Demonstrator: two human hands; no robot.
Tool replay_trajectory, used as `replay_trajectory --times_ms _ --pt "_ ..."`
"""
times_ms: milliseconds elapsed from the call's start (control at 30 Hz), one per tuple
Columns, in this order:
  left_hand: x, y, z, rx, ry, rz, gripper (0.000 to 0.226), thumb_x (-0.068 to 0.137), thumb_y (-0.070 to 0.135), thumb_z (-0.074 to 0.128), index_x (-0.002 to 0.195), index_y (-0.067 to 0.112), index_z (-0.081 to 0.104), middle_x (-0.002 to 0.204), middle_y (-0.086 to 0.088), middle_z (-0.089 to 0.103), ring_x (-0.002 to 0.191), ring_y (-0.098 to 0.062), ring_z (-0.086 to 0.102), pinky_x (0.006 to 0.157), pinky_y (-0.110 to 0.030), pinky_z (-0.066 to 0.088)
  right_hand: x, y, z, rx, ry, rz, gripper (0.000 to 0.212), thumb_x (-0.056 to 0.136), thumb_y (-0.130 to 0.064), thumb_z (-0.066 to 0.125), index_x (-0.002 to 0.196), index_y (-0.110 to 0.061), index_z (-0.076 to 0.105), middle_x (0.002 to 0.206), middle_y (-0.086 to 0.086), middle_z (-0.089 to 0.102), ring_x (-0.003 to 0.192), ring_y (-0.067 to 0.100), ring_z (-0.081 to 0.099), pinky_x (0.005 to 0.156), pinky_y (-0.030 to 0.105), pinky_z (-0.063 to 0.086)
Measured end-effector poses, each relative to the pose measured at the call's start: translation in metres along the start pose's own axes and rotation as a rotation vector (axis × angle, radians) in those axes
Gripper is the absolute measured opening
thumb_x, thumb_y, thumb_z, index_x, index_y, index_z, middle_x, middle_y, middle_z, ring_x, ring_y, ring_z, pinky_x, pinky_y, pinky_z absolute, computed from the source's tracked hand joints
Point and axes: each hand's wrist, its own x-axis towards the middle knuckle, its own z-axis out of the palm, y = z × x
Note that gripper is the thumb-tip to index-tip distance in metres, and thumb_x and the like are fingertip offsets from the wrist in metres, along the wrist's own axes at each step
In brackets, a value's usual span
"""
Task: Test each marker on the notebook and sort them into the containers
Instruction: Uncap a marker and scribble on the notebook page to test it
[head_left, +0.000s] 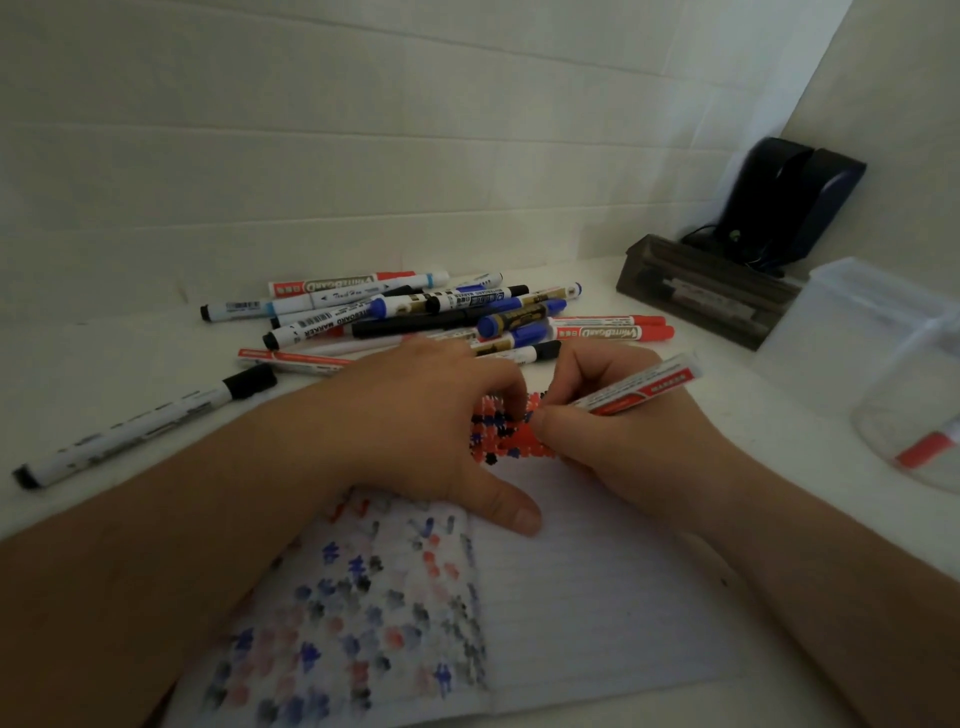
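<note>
On the white surface (675, 519) before you, an open lined notebook (597, 597) lies under both hands, its left page crowded with red, blue and black test blots and a tighter patch of red and dark marks near the top of the right page. Your right hand (597, 431) holds a red-labelled whiteboard marker (639, 389), grip clamped around its barrel, the tip hidden behind the fingers at the patch of marks. Your left hand (431, 421) rests on the notebook, fingers curled down near that same patch and thumb stretched out over the page; its grip closes on nothing. Just beyond the hands, a loose pile of markers (431, 312) with red, blue and black caps crowds the surface. A single black-capped marker (140, 431) lies apart at the left. At the right, a clear plastic container (883, 332) stands beside a clear round container (914, 410) holding one red-capped marker (930, 449). Behind them sit a dark tray (706, 291) with markers inside and a dark device (795, 202) against the wall.
</note>
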Motion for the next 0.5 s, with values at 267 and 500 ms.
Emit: replay_trajectory --times_ms 267,500 --pt "-0.0033 -0.0019 -0.0012 0.020 -0.025 -0.022 0.078 0.046 0.102 0.056 0.101 0.047 0.047 0.099 0.022 0.045 0.092 0.001 0.040 0.081 -0.032 0.047 0.0017 0.0054 -0.0045 0.017 -0.021 0.125 0.019 0.086 -0.002 0.071 0.072 -0.011 0.060 0.067 0.015 0.069 0.053 0.016 0.061 0.050 0.024 0.053" --pt "0.0004 0.0007 -0.0014 0.045 -0.059 -0.041 0.085 0.043 0.102 0.057 0.110 0.050 0.048 0.103 0.020 0.046 0.094 -0.001 0.040 0.083 -0.032 0.048 0.0021 0.0064 -0.0037 0.045 -0.043 0.158 0.017 0.086 -0.002 0.072 0.074 -0.010 0.062 0.062 0.010 0.069 0.051 0.016 0.062 0.049 0.027 0.053"
